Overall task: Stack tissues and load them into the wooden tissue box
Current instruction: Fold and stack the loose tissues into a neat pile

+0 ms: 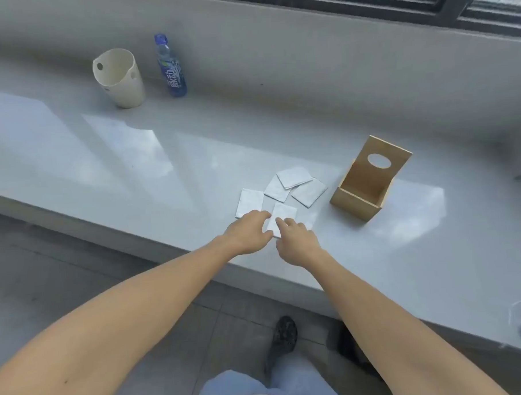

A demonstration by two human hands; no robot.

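Observation:
Several folded white tissues lie scattered on the grey counter point(132, 161). The nearest tissue point(284, 215) sits between both hands. My left hand point(250, 232) touches its left edge with thumb and fingers, and my right hand point(297, 240) rests fingertips on its near right corner. Whether either hand grips it I cannot tell. Other tissues lie at the left point(249, 202), the middle point(277, 190), the back point(294, 177) and the right point(309, 192). The wooden tissue box point(369, 180) stands right of them, its lid with an oval hole raised, its inside empty.
A cream plastic bucket point(119, 78) and a blue drink bottle point(171, 68) stand at the back left by the wall. The counter's front edge runs just under my wrists. A window frame point(424, 2) crosses the top right. My shoe point(282, 342) is on the tiled floor.

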